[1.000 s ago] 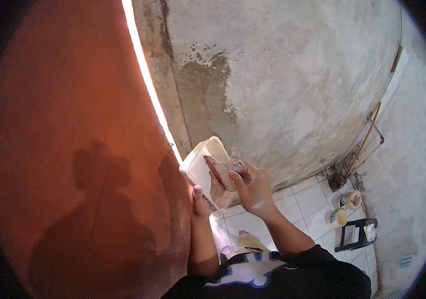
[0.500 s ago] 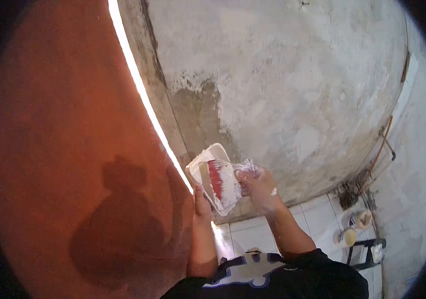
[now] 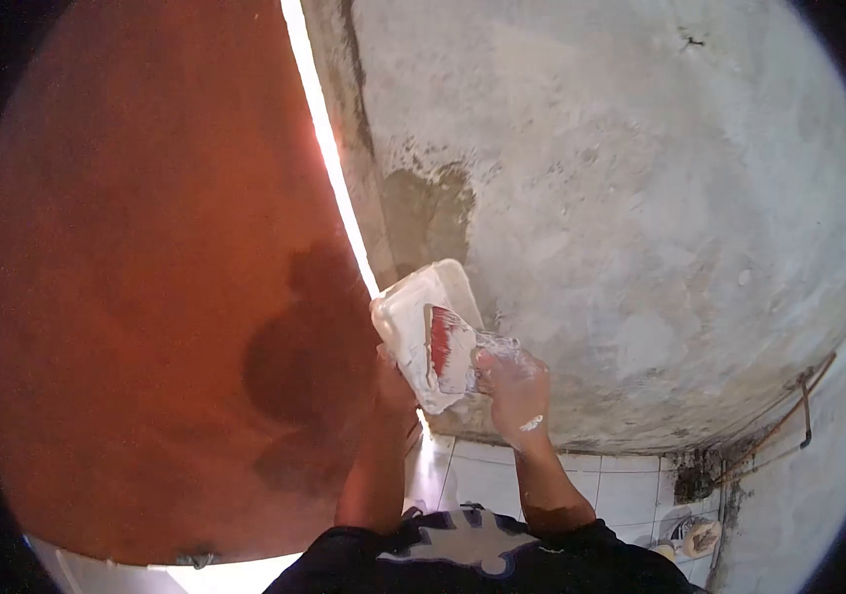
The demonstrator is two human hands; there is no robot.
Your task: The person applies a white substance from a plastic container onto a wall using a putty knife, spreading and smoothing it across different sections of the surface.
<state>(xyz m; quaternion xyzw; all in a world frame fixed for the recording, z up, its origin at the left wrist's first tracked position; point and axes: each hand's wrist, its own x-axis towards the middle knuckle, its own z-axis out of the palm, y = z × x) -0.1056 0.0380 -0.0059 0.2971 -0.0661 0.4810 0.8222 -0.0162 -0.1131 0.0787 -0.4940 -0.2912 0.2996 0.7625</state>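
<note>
A white rectangular tray (image 3: 461,287) smeared with white paste is tilted in front of me, with my left hand (image 3: 395,378) wrapped round its lower left side. My right hand (image 3: 520,388) grips a wide red scraper (image 3: 440,345) by its paste-covered handle. The scraper's blade is over the inside of the tray, and white paste coats much of it. White paste also sticks to the back of my right hand and its fingers. Beyond the tray, a darker damp-looking patch (image 3: 428,218) shows low on the grey wall.
A red-brown door-like panel (image 3: 166,247) fills the left, with a bright gap along its edge. The rough grey plastered wall (image 3: 621,198) rises ahead. White floor tiles (image 3: 581,485) lie below. Pipes (image 3: 807,416) and a container (image 3: 702,538) are at the lower right.
The view has shifted, so the wall and panel appear further right. The tray is tilted differently, and the scraper's blade sits lower in it. Both hands keep their hold.
</note>
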